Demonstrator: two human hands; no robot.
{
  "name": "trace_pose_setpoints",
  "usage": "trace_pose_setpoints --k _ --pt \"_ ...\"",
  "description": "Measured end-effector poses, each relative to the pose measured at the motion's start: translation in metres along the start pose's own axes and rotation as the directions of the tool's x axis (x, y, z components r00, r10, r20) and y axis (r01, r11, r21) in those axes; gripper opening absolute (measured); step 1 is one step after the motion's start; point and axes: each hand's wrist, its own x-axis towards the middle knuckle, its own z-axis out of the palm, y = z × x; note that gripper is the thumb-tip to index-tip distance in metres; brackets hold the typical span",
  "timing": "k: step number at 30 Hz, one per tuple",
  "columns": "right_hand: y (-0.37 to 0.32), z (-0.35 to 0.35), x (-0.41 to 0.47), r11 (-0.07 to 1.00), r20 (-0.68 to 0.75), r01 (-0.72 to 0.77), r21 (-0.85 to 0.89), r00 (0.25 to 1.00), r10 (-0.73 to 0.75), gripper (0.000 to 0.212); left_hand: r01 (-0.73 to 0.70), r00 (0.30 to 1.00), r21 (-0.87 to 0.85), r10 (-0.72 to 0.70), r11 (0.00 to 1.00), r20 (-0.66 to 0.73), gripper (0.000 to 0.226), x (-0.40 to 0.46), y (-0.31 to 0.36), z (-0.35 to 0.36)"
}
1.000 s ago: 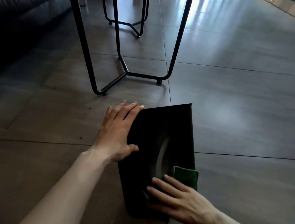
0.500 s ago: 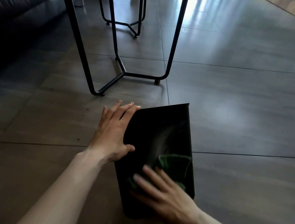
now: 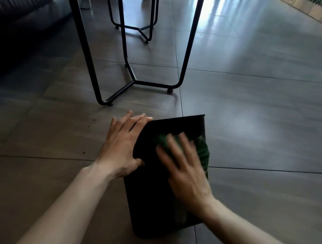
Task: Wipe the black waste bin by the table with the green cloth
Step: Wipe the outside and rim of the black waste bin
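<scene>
Black waste bin [image 3: 156, 203] is lying on its side on the grey tiled floor [image 3: 256, 110], just in front of the black metal table legs [image 3: 126, 45], its flat upper face turned to the camera; no brand, label or writing is showing on it, the surface being plain and dark. Left hand [image 3: 122, 146] is resting spread on the bin's upper left corner, fingers reaching past the far edge, thumb lying on the face, holding nothing. Right hand [image 3: 184, 167] is lying flat with fingers splayed, pressing the green cloth [image 3: 202, 149] against the bin's face near its right edge; this hand is blurring, and the cloth is bunching out from under the fingertips toward the right rim.
</scene>
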Motion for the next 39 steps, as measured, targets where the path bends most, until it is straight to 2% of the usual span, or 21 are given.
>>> trace_pose_setpoints --k 1,3,5,7,8,10,12,13,15,16,17,19,22,24,26,28,31,34,36,38,39 --pt "-0.007 0.01 -0.023 0.983 0.055 0.18 -0.032 0.982 -0.178 0.065 -0.002 1.0 0.005 0.002 1.0 0.003 0.113 0.0 0.0 0.0" --pt "-0.009 0.022 -0.074 0.866 0.187 0.495 -0.078 0.86 -0.475 0.051 -0.003 1.0 0.016 0.003 1.0 0.019 0.118 -0.001 0.0 -0.001" --pt "-0.001 0.02 -0.104 0.726 0.319 0.678 -0.117 0.718 -0.619 0.045 -0.014 1.0 0.015 0.013 1.0 0.028 0.12 -0.001 0.002 0.0" --pt "0.017 0.011 -0.098 0.64 0.368 0.759 -0.122 0.633 -0.681 0.046 -0.024 0.999 0.013 0.024 1.0 0.024 0.12 -0.002 0.004 0.0" --pt "0.026 0.003 -0.084 0.648 0.348 0.754 -0.109 0.639 -0.686 0.044 -0.026 0.999 0.017 0.025 1.0 0.024 0.12 -0.001 0.005 0.0" --pt "0.046 -0.014 -0.047 0.784 0.23 0.62 -0.047 0.77 -0.595 0.042 -0.026 0.999 0.02 0.026 0.999 0.027 0.119 -0.001 0.005 0.0" --pt "0.057 -0.028 -0.005 0.946 0.088 0.325 0.01 0.942 -0.325 0.05 -0.026 0.999 0.01 0.026 1.0 0.029 0.118 -0.001 0.005 -0.001" --pt "0.059 -0.032 0.013 0.988 0.019 0.151 0.042 0.988 -0.152 0.057 -0.028 0.999 0.006 0.028 1.0 0.032 0.117 -0.001 0.005 -0.001" --pt "0.049 -0.034 0.037 0.988 -0.075 -0.116 0.098 0.99 0.123 0.07 -0.032 0.999 -0.005 0.033 0.999 0.036 0.117 -0.001 0.006 -0.001" --pt "0.04 -0.03 0.041 0.984 -0.093 -0.147 0.097 0.983 0.156 0.071 -0.031 0.999 -0.009 0.031 0.999 0.037 0.116 -0.001 0.006 -0.001" --pt "0.03 -0.023 0.035 0.991 -0.09 -0.108 0.076 0.989 0.114 0.069 -0.03 0.999 -0.01 0.03 1.0 0.038 0.115 0.0 0.006 -0.001" --pt "0.013 -0.002 -0.003 0.99 -0.016 0.14 0.016 0.99 -0.14 0.059 -0.033 0.999 -0.002 0.033 0.999 0.038 0.114 0.001 0.006 0.0" --pt "0.005 0.02 -0.087 0.811 0.207 0.584 -0.024 0.797 -0.568 0.042 -0.031 0.998 0.015 0.031 0.999 0.049 0.119 0.001 0.005 0.001" --pt "0.013 0.017 -0.113 0.676 0.348 0.735 -0.045 0.646 -0.679 0.042 -0.035 0.998 0.007 0.034 0.999 0.045 0.121 0.0 0.005 0.001" --pt "0.026 0.008 -0.1 0.631 0.363 0.774 -0.04 0.6 -0.713 0.042 -0.033 0.999 0.003 0.033 0.999 0.038 0.121 -0.001 0.005 0.001" --pt "0.041 -0.007 -0.065 0.743 0.25 0.669 0.008 0.718 -0.649 0.039 -0.035 0.999 -0.005 0.035 0.999 0.035 0.12 -0.001 0.005 0.001" --pt "0.053 -0.027 0.002 0.952 0.041 0.3 0.069 0.952 -0.303 0.049 -0.036 0.999 -0.016 0.037 0.999 0.03 0.118 0.0 0.006 0.001" --pt "0.041 -0.03 0.037 0.993 -0.063 -0.054 0.101 0.996 0.06 0.06 -0.036 0.999 -0.017 0.037 0.999 0.032 0.116 0.0 0.006 0.0" --pt "0.027 -0.017 0.023 0.997 -0.075 0.012 0.072 0.997 -0.006 0.059 -0.037 0.999 -0.016 0.038 0.999 0.031 0.115 -0.001 0.006 0.0" --pt "0.015 0.002 -0.021 0.955 0.005 0.296 0.029 0.955 -0.296 0.051 -0.041 0.998 -0.011 0.041 0.999 0.041 0.115 -0.001 0.005 0.0" --pt "0.012 0.011 -0.049 0.89 0.084 0.456 0.015 0.886 -0.456 0.045 -0.042 0.998 -0.01 0.042 0.999 0.042 0.117 -0.001 0.006 0.0"
